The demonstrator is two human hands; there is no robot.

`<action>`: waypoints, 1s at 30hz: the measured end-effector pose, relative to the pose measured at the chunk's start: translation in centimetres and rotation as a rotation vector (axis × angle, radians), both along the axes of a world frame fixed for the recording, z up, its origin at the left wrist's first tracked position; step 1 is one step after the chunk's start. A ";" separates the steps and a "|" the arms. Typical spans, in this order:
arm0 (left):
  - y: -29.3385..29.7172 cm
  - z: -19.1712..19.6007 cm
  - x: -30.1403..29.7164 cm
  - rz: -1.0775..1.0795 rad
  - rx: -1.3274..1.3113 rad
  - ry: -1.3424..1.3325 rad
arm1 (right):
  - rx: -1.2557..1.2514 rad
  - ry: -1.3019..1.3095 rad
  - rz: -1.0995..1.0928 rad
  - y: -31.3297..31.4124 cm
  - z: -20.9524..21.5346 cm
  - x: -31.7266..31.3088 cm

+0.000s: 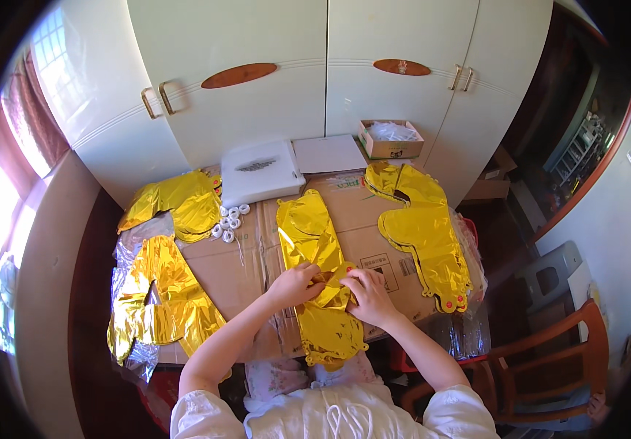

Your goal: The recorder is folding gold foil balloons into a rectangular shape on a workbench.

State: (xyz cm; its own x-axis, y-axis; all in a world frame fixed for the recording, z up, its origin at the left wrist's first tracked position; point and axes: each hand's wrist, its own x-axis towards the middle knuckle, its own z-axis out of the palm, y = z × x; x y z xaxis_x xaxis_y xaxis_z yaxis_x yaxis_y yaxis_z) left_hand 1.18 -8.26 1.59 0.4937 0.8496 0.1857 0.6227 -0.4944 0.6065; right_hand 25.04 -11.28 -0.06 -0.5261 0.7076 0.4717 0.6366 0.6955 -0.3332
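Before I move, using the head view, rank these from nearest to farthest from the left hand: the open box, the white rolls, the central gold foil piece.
From the left hand:
1. Central gold foil piece: at the fingers.
2. White rolls: ahead, to the left.
3. Open box: at the back, to the right.

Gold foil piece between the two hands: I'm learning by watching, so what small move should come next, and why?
Probably ease the left hand and right hand slightly apart to spread the gold foil piece: its middle looks creased and lifted between them, while its far end lies flatter on the cardboard.
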 end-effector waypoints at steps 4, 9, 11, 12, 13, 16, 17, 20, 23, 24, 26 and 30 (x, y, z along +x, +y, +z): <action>-0.2 2.0 -0.5 -0.057 -0.097 -0.016 | -0.001 0.111 0.000 -0.2 -1.6 0.2; 0.4 1.6 -3.7 -0.251 -0.211 0.011 | 0.028 0.061 -0.066 -0.9 0.2 0.0; 0.7 1.0 -4.0 -0.238 -0.182 0.018 | 0.042 -0.013 -0.063 -1.1 1.3 -0.1; 0.8 0.7 -4.2 -0.230 -0.167 0.023 | 0.053 -0.039 -0.053 -1.2 1.8 -0.1; 0.9 0.5 -4.0 -0.227 -0.176 0.013 | 0.064 -0.068 -0.049 -1.3 2.1 0.0; 0.9 0.4 -3.2 -0.200 -0.195 0.014 | -0.048 -0.076 0.076 -1.6 1.5 0.9; 0.8 0.6 -2.9 -0.181 -0.195 0.033 | -0.035 -0.064 0.095 -1.7 1.4 1.1; 0.5 0.5 -2.7 -0.167 -0.178 0.016 | -0.012 -0.029 0.143 -2.4 1.4 1.3; 0.4 0.4 -2.7 -0.164 -0.155 0.000 | -0.034 -0.005 0.160 -3.4 1.4 1.4; 0.4 0.3 -2.6 -0.161 -0.148 0.001 | -0.045 -0.005 0.164 -3.8 1.5 1.5; 0.2 0.2 -2.6 -0.147 -0.166 -0.035 | -0.025 -0.018 0.172 -4.3 1.8 1.4; 0.4 -0.8 -2.9 -0.162 -0.145 -0.045 | 0.069 -0.076 0.161 -4.6 2.1 1.1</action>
State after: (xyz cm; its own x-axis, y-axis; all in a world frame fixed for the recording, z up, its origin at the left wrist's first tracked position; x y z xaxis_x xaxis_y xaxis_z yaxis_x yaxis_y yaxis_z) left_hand -1.75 -7.88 0.81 0.6202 0.7790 0.0921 0.5125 -0.4913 0.7042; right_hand 26.18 -15.92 2.08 -0.6657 0.5787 0.4710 0.5368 0.8099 -0.2365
